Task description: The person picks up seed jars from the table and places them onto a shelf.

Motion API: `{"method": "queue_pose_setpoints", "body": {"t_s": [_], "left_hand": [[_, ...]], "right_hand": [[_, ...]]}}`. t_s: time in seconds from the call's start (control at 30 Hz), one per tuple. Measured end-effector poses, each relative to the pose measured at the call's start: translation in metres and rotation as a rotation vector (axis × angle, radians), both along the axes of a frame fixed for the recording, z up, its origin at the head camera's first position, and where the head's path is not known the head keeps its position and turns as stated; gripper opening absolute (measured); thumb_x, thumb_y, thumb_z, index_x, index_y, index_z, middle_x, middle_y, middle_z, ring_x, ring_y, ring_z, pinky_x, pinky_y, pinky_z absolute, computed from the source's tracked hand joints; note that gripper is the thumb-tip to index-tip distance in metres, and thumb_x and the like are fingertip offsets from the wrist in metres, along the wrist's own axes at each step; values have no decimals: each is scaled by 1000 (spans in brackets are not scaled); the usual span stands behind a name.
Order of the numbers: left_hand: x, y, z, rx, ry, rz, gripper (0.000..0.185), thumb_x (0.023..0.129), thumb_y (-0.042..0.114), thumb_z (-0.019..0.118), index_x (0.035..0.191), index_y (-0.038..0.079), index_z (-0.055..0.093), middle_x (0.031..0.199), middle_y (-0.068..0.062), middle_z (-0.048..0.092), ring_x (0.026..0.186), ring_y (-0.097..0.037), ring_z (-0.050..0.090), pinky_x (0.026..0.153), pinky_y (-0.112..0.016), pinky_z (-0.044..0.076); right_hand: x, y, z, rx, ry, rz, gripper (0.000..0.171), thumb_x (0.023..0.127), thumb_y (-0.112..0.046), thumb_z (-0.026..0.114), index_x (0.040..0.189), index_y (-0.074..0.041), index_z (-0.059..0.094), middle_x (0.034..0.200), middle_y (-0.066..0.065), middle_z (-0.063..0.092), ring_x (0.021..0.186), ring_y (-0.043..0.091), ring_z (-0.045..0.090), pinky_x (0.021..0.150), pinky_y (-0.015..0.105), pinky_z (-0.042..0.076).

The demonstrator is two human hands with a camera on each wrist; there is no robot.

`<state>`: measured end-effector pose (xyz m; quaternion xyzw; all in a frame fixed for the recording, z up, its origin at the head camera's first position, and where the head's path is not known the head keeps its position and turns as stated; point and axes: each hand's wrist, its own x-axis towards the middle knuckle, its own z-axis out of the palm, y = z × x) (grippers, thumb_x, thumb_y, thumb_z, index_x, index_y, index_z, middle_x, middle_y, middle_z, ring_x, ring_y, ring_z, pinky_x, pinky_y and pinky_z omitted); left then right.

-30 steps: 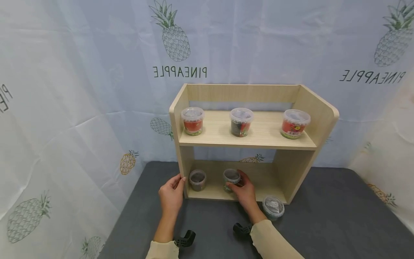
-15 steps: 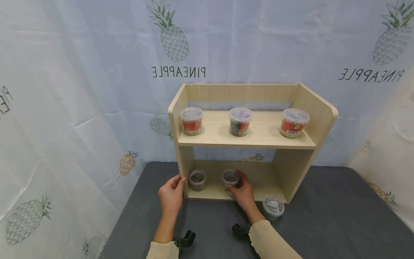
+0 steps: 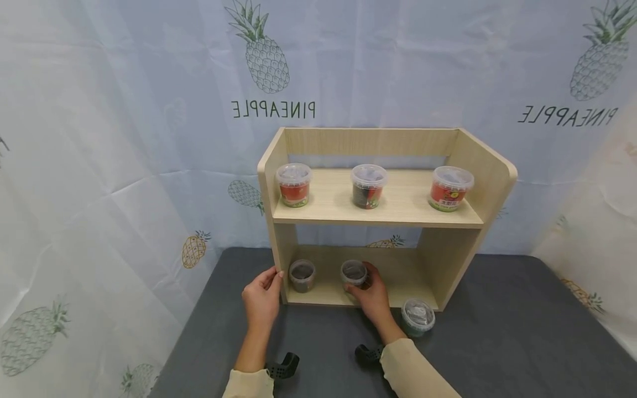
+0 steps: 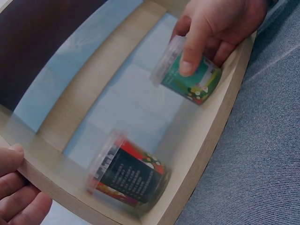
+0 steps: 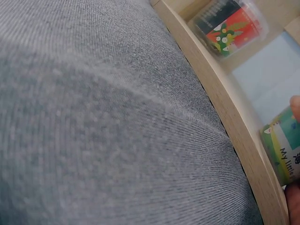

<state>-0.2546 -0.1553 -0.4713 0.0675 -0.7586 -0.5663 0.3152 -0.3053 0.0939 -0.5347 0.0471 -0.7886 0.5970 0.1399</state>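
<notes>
A two-tier light wooden shelf (image 3: 318,219) stands on the dark table. My left hand (image 3: 261,298) pinches the front edge of its left side panel, thumb inside and fingers outside. On the lower tier, near the middle, my right hand (image 3: 375,297) grips a clear lidded plastic cup (image 3: 353,271). The left wrist view shows this cup's green label (image 4: 192,77), with the thumb across it and the other fingers mostly hidden behind. To its left, a red-and-dark labelled cup (image 3: 302,276) stands in the lower tier's left corner.
Three red-labelled lidded cups stand on the upper tier: left (image 3: 294,186), middle (image 3: 368,187) and right (image 3: 450,189). Another lidded cup (image 3: 417,317) is on the table (image 3: 497,331) before the shelf's right front corner. A pineapple-print curtain (image 3: 164,110) hangs behind.
The right hand and its cup have shifted very slightly left on the lower tier. The left hand keeps its place on the side panel.
</notes>
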Motion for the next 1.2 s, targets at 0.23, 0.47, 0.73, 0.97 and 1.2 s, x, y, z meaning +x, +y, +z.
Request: {"method": "queue_pose_setpoints", "body": {"t_s": [0.23, 0.47, 0.73, 0.97, 1.2], "left_hand": [[0, 0, 0, -7, -11, -2, 25, 90, 13, 74, 109, -3, 74, 100, -18, 75, 93, -27, 73, 76, -35, 61], [2, 0, 1, -6, -29, -4, 26, 90, 14, 74, 110, -2, 74, 101, -17, 75, 94, -26, 73, 78, -37, 61], [1, 0, 2, -9, -42, -1, 26, 90, 15, 73, 110, -1, 74, 102, -17, 75, 95, -26, 73, 79, -37, 61], [0, -1, 2, -10, -26, 2, 25, 90, 14, 74, 109, -2, 74, 101, -17, 75, 95, -27, 73, 78, -37, 61], [0, -2, 0, -15, -4, 4, 23, 89, 12, 74, 107, -3, 75, 98, -17, 75, 92, -27, 74, 76, -37, 61]], "right_hand": [[3, 0, 2, 30, 1, 13, 78, 80, -4, 81, 146, 0, 39, 136, 28, 54, 121, 41, 58, 93, 49, 54], [5, 1, 4, 71, -85, 21, 86, 83, -10, 79, 152, -1, 29, 139, 32, 51, 123, 42, 57, 94, 50, 53], [5, 0, 5, 89, -104, 13, 89, 82, -12, 80, 153, 1, 27, 142, 33, 47, 125, 43, 54, 97, 51, 52], [5, 0, 6, 54, -91, 19, 90, 80, -8, 81, 151, 7, 27, 141, 37, 45, 128, 46, 50, 101, 51, 49], [13, 2, 16, 24, -147, 42, 94, 81, -11, 80, 151, 12, 21, 145, 37, 40, 134, 46, 43, 106, 54, 44]]}}
